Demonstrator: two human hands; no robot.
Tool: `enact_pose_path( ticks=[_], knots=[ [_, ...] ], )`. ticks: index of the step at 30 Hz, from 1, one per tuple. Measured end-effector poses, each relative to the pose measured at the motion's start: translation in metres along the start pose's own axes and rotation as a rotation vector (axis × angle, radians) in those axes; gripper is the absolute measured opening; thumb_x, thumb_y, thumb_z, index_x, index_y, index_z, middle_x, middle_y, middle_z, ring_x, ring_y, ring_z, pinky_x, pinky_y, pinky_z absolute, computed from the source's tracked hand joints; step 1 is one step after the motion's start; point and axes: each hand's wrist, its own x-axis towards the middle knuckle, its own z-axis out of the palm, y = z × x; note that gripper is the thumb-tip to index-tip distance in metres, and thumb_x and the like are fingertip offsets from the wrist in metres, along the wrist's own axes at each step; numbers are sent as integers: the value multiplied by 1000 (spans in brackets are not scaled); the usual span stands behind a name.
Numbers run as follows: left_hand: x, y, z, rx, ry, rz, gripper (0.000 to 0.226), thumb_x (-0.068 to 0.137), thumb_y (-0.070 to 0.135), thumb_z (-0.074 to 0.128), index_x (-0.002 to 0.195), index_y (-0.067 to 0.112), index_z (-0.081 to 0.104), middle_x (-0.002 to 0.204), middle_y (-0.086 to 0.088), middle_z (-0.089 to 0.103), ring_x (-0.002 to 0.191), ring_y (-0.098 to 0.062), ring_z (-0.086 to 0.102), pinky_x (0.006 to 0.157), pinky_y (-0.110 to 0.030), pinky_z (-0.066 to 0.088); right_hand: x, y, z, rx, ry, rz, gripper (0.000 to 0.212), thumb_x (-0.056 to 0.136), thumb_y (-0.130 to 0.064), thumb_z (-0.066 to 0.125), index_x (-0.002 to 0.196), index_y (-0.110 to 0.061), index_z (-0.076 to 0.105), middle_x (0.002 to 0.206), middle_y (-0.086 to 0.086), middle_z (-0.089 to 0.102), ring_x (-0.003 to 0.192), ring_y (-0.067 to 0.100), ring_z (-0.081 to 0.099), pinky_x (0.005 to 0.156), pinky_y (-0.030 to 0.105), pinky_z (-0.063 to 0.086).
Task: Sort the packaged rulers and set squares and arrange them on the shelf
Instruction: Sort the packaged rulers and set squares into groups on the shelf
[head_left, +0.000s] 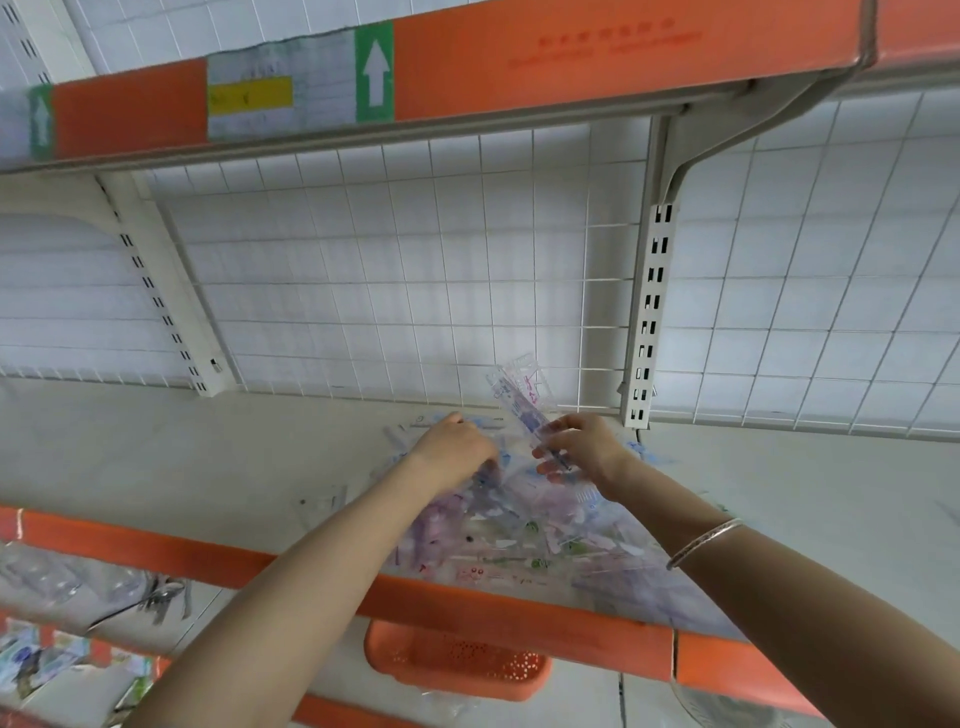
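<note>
While both hands are up on the shelf (208, 467), the messy pile of packaged rulers and set squares (498, 540) sits right between the forearms, spreading from the orange front edge (156, 551) back toward the wire grid panel (363, 270). The right hand (584, 449) has its thumb and fingers pinched round one clear ruler pack (514, 395), which is lifted off the heap and tilts up and back, its top end in front of the grid. The left hand (452, 452) is knuckles-up with the fingers bent down into the far side of the pile. Honestly can't tell if it has actually got hold of anything, since the fingertips are buried in plastic. A silver bracelet (704, 543) is on the right wrist. Below the shelf edge an orange basket (457, 670) pokes out, and more clear packs (52, 577) lie on the lower shelf at left.
</note>
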Motion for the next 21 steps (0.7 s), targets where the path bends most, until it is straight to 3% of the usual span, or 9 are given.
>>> enact_pose_path(
  ticks=[7, 11, 14, 16, 21],
  knots=[
    [-10, -5, -3, -55, 99, 66, 29, 91, 5, 53, 115, 22, 57, 113, 7, 62, 107, -17, 52, 95, -26, 28, -7, 1, -11, -8, -3, -20, 22, 90, 8, 50, 111, 4, 54, 78, 19, 61, 56, 26, 54, 47, 25, 52],
    [-22, -9, -7, -206, 96, 1, 21, 88, 0, 54, 96, 19, 56, 101, 2, 64, 93, -22, 56, 75, -27, 33, -9, 0, -13, -39, -7, -33, 20, 91, 6, 51, 110, 2, 54, 81, 18, 63, 56, 25, 58, 48, 26, 53],
    [-26, -13, -7, -410, 40, -42, 21, 88, 2, 52, 82, 22, 48, 96, 0, 62, 87, -21, 57, 76, -33, 45, -13, -2, -13, -42, -9, -48, 18, 92, 5, 50, 108, 0, 54, 78, 15, 63, 54, 23, 59, 48, 25, 53],
    [-28, -14, -11, -500, 43, -74, 13, 89, 11, 48, 82, 23, 49, 97, 1, 60, 88, -20, 57, 80, -35, 48, -15, -4, -14, -43, -13, -57, 17, 92, 5, 50, 108, 0, 54, 78, 15, 63, 56, 24, 59, 48, 25, 53],
    [-26, -8, -33, -561, 203, -19, 12, 94, 4, 52, 94, 14, 58, 96, 1, 55, 90, -15, 53, 79, -29, 44, -20, -7, -18, -56, -12, -82, 18, 92, 3, 52, 109, 0, 55, 77, 14, 65, 54, 22, 59, 49, 25, 53]
  ],
)
